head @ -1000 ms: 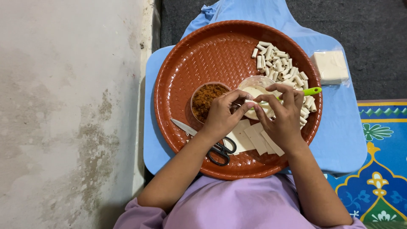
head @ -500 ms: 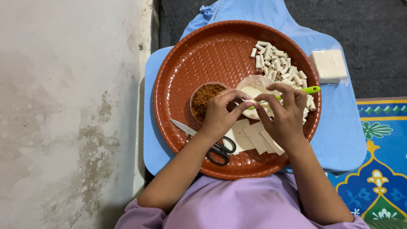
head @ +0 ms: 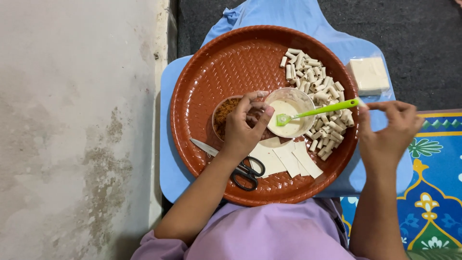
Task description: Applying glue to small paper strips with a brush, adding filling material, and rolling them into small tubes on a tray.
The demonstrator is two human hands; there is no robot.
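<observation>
The right hand (head: 387,130) is pinching the tip of a slim lime-green brush (head: 317,111) between thumb and fingertips, out past the right rim of the tray, with the other fingers curled in loosely. The brush is lying almost level, its handle running leftward over the rim of a small clear bowl (head: 290,113), and its flat green head is sitting in the pale, creamy liquid that is filling that bowl. The left hand (head: 246,126) is hovering with its fingers bunched narrowly together over a second small bowl (head: 222,115), which is holding a brown, crumbly filling; whether the fingertips are gripping any of it cannot be told. Both bowls are standing side by side near the middle of a round reddish-brown tray (head: 216,67) with a woven-looking surface. Just below the bowls, several thin white pastry squares (head: 286,159) are lying overlapped, and black-handled scissors (head: 236,166) are resting beside them under the left wrist. A heap of small pale rolled tubes (head: 315,84) is filling the tray's upper right. The tray is sitting on a light blue desk (head: 168,110), where a wrapped white stack (head: 369,75) is lying at the right.
</observation>
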